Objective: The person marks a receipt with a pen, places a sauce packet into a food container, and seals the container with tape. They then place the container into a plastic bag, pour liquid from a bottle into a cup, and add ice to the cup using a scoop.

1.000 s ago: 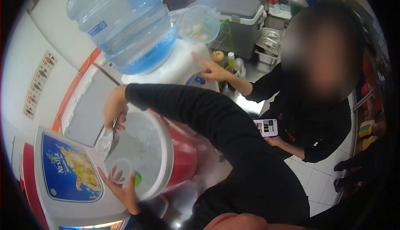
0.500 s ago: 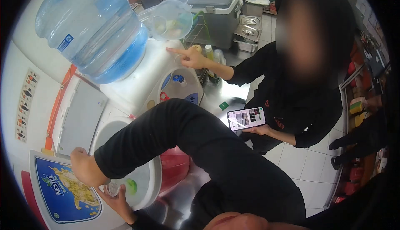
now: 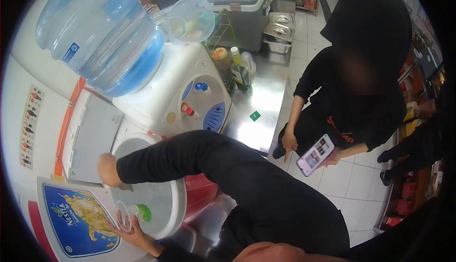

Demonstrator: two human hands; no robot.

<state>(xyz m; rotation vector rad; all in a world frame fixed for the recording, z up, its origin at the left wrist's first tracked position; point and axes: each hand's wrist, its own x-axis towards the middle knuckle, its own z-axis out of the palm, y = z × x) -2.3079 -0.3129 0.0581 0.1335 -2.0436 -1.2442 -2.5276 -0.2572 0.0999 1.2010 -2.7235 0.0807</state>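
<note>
My left hand (image 3: pixel 135 238) holds a clear plastic cup (image 3: pixel 124 217), its fingers around the side. The cup is over the white-lined red drink tub (image 3: pixel 178 209). Beside the cup, inside the tub, is a bright green and whitish object (image 3: pixel 142 212) whose kind I cannot make out. My right hand (image 3: pixel 109 170) is above the tub's far left rim, bent at the wrist. Its fingers are hidden, so I cannot see whether it grips anything. A lid with a blue NESTEA label (image 3: pixel 78 219) stands to the left of the tub.
Behind the tub stands a water dispenser (image 3: pixel 171 91) with a large bottle (image 3: pixel 102 38). A steel counter (image 3: pixel 266 98) carries bottles (image 3: pixel 241 74) and a grey cooler box (image 3: pixel 232 19). On the right, a person (image 3: pixel 351 100) in black holds a phone (image 3: pixel 316 155).
My right hand has moved slightly right and up. The cup in my left hand now shows more plainly. The other person's pointing hand has dropped from the dispenser to near the phone.
</note>
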